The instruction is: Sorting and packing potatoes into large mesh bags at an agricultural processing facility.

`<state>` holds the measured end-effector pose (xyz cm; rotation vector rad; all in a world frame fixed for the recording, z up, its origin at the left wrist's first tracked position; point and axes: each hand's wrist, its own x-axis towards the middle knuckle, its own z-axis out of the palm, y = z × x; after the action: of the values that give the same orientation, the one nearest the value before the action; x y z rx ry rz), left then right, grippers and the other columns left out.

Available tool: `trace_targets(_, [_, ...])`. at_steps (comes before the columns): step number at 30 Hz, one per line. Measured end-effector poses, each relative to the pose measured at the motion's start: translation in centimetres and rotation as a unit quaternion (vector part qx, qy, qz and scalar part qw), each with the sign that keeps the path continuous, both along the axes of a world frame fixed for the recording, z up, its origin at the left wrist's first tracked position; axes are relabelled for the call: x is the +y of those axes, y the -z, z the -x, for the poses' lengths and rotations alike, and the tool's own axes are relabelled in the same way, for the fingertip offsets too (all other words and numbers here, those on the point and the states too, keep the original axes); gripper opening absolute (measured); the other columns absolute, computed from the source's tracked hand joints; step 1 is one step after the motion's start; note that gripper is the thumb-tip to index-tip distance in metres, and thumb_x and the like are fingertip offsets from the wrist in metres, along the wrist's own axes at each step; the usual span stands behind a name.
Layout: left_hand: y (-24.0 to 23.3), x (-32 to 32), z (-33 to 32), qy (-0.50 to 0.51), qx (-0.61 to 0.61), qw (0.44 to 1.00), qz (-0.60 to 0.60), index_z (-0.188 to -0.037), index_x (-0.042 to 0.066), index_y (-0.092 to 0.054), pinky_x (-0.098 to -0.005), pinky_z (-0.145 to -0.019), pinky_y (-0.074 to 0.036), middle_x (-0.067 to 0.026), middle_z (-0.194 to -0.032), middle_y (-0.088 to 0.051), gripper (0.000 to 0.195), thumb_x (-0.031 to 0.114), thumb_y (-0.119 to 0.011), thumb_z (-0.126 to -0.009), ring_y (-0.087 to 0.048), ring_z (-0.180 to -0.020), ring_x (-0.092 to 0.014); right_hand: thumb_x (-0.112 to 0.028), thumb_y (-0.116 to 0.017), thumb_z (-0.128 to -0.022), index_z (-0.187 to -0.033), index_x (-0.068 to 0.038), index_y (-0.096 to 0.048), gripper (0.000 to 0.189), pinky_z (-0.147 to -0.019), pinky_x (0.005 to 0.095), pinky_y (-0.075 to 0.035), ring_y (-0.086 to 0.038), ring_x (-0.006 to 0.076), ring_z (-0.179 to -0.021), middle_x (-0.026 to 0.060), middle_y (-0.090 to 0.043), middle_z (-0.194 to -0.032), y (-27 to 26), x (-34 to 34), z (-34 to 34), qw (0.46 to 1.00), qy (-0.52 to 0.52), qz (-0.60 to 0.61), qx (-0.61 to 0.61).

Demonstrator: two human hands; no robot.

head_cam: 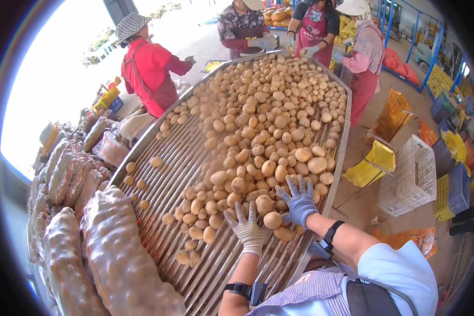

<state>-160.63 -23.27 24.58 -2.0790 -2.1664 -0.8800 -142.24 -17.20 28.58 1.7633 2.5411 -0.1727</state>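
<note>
A heap of potatoes [256, 126] covers much of a slatted metal sorting table [170, 154] in front of me. My left hand [247, 229], in a pale striped glove, lies palm down with fingers spread at the near edge of the heap. To its right, my right hand [300, 201] wears a blue glove and rests on potatoes, its fingers also apart. A large potato [273, 220] sits between the two hands, close to the right thumb. Neither hand is closed around anything. What lies under the palms is hidden.
Full mesh sacks [122, 252] are piled along the left side. A raised metal rim [341, 158] borders the table. A person in red [150, 75] stands at left; several people work at the far end. Right of the table are a yellow bag [371, 164] and a white plastic crate [412, 177].
</note>
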Motion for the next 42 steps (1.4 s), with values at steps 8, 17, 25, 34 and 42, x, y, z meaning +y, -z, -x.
trace_targets(8, [-0.4,10.1,-0.4,0.03,0.125,0.992,0.012,-0.137,0.03,-0.048,-0.0708,-0.105,-0.01,-0.0129,-0.148,-0.031,0.063,0.037,-0.064,-0.077,-0.023,-0.133,-0.045,-0.037,-0.065,-0.08,-0.148,-0.034,-0.026,0.078,-0.112,0.0618,-0.01,-0.012,0.045,-0.14,0.0147,-0.01,-0.156,5.2,7.7,0.8,0.995,0.051,-0.08,-0.016])
trace_targets(17, [0.3,19.0,-1.2,-0.006,0.037,0.999,0.015,-0.138,0.033,-0.043,-0.0744,-0.1,-0.012,-0.0105,-0.148,-0.03,0.087,0.053,-0.074,-0.06,-0.023,-0.134,-0.041,-0.054,-0.078,-0.063,-0.145,-0.036,-0.03,0.096,-0.109,0.0628,-0.019,-0.011,0.0467,-0.139,0.0121,-0.018,-0.152,4.9,20.5,2.2,0.966,0.152,-0.207,-0.035])
trace_targets(25, [2.7,28.9,-4.6,-0.096,0.171,0.981,-0.003,-0.137,0.042,-0.041,-0.08,-0.096,-0.014,-0.0077,-0.149,-0.03,0.064,0.04,-0.065,-0.078,-0.025,-0.137,-0.036,-0.056,-0.076,-0.065,-0.145,-0.035,-0.032,0.094,-0.112,0.0568,-0.019,-0.015,0.0443,-0.138,0.0124,-0.02,-0.152,5.1,29.7,-1.7,0.97,0.129,-0.201,0.041])
trace_targets(34, [1.5,40.9,-7.9,-0.014,0.143,0.985,0.093,-0.142,0.043,-0.03,-0.08,-0.097,-0.016,-0.0074,-0.154,-0.019,0.103,0.045,-0.084,-0.054,-0.011,-0.141,-0.042,-0.046,-0.077,-0.064,-0.14,-0.04,-0.037,0.086,-0.105,0.067,-0.017,-0.018,0.0411,-0.137,0.0111,-0.025,-0.148,6.7,41.8,-7.3,0.958,0.125,-0.243,0.082])
trace_targets(42, [0.0,52.8,-11.7,-0.014,0.147,0.983,0.111,-0.148,0.031,-0.021,-0.0623,-0.101,-0.032,-0.0116,-0.154,-0.017,0.106,0.049,-0.08,-0.061,-0.026,-0.135,-0.046,-0.018,-0.074,-0.071,-0.144,-0.039,-0.026,0.09,-0.107,0.0663,-0.017,-0.015,0.0424,-0.14,0.0172,-0.014,-0.152,5.2,52.5,-9.3,0.969,0.18,-0.156,0.066])
